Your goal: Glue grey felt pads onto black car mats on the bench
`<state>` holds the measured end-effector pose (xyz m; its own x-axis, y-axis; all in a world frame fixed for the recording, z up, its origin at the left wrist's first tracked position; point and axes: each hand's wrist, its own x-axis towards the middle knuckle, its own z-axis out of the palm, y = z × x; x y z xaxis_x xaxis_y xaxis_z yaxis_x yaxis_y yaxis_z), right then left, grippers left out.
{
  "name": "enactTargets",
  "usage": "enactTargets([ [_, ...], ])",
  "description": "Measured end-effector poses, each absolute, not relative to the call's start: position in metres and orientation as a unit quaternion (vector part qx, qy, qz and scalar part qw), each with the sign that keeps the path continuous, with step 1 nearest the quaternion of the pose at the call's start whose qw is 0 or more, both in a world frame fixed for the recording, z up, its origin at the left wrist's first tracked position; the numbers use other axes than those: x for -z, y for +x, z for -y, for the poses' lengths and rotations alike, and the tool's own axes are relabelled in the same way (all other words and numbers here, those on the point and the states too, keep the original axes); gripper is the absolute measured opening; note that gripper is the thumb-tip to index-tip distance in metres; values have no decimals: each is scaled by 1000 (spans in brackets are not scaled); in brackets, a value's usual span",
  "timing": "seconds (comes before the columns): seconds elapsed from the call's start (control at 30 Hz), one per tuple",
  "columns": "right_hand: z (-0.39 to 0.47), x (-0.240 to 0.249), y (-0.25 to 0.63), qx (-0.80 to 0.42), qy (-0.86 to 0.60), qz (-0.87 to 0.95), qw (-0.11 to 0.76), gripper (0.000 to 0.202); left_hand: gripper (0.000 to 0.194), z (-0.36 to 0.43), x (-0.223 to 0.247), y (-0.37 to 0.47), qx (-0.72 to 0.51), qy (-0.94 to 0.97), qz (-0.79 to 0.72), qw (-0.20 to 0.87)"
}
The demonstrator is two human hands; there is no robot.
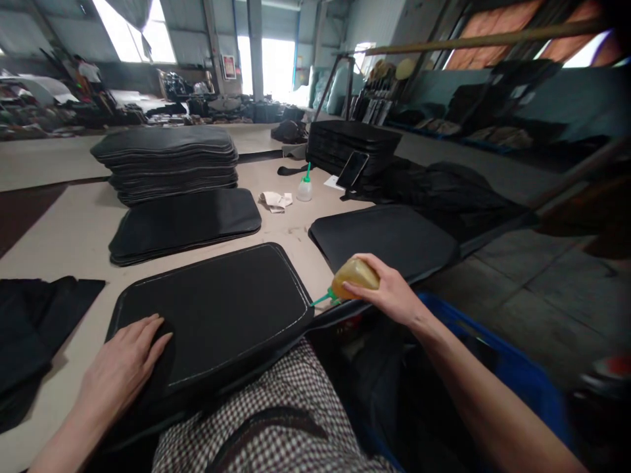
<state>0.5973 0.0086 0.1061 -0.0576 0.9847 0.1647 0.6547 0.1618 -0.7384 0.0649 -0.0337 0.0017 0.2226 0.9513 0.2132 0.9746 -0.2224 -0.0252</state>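
Observation:
A black rounded panel [217,309] lies flat at the table's near edge, with a whitish line running along its border. My left hand [123,361] rests on the panel's left side, fingers stretched out and lying flat. In my right hand [389,289] is a squeeze bottle [355,278] of yellowish glue-like liquid, tipped on its side. Its green nozzle points left, and the tip meets the whitish line at the panel's right edge or hovers just over it; I cannot tell which.
Black panels [185,223] lie behind, near a taller stack [167,161]. More panels [384,240] lie right. A second green-tipped bottle [304,189], crumpled paper [275,201] and a phone [353,171] stand farther back. Black fabric [39,335] lies left; a blue bin [513,374] is below right.

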Motion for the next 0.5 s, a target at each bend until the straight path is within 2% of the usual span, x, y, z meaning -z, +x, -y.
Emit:
enactTargets([
  [0.1, 6, -106, 606, -299, -606, 662, 325, 55, 62, 32, 1, 62, 82, -782, 613, 71],
  [0.2, 6, -104, 609, -445, -580, 593, 338, 56, 58, 27, 0, 61, 92, -782, 614, 60],
  [0.33, -16, -91, 605, -580, -513, 437, 458, 49, 42, 29, -15, 74, 118, -760, 636, 66],
  [0.43, -54, -76, 593, -606, -489, 344, 525, 32, 31, 33, -30, 89, 145, -732, 662, 72],
  [0.5, -88, -69, 576, -594, -467, 316, 573, 31, 26, 33, -38, 92, 177, -722, 667, 55],
])
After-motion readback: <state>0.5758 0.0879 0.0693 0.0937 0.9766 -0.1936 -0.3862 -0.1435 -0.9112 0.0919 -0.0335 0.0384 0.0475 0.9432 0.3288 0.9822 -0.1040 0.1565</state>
